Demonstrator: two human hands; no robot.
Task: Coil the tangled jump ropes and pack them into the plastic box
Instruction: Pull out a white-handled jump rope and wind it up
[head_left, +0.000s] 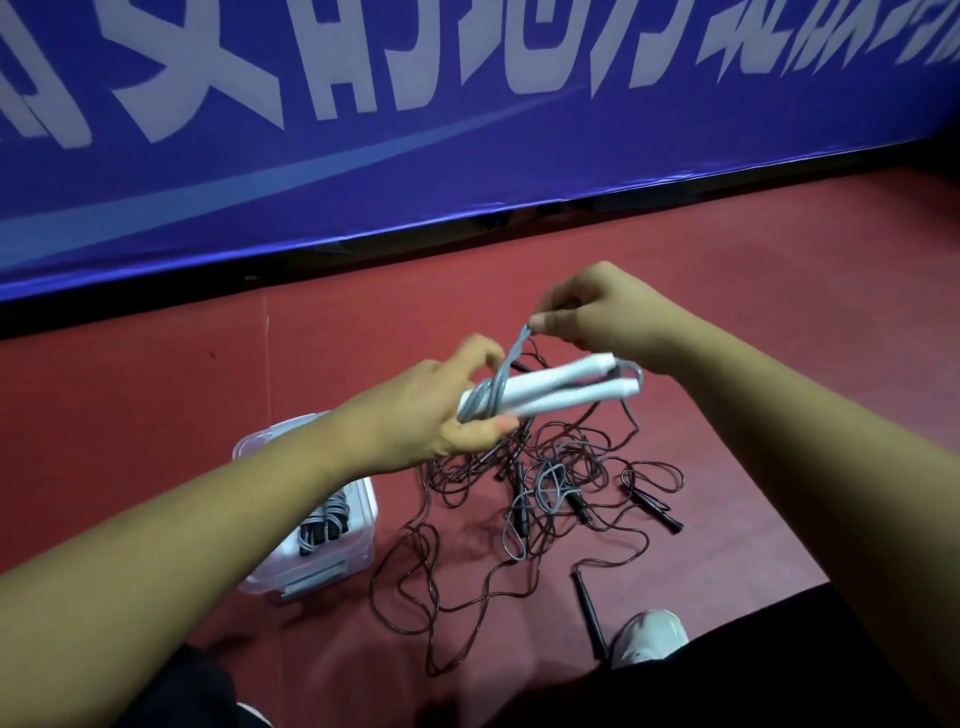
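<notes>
My left hand (441, 410) grips a jump rope with two white handles (550, 389) lying side by side, its grey cord (498, 384) wound around them near my fingers. My right hand (597, 317) pinches the doubled end of that grey cord just above the handles. Below my hands, a tangle of dark jump ropes (545, 483) with black handles lies on the red floor. A clear plastic box (358, 551) stands on the floor at the left, partly hidden by my left forearm, with a coiled grey rope (324, 519) inside.
A blue banner (415, 130) with white lettering stands along the far side of the red floor. One loose black handle (589, 613) lies near my grey shoe (649, 636). My dark trouser legs fill the bottom edge.
</notes>
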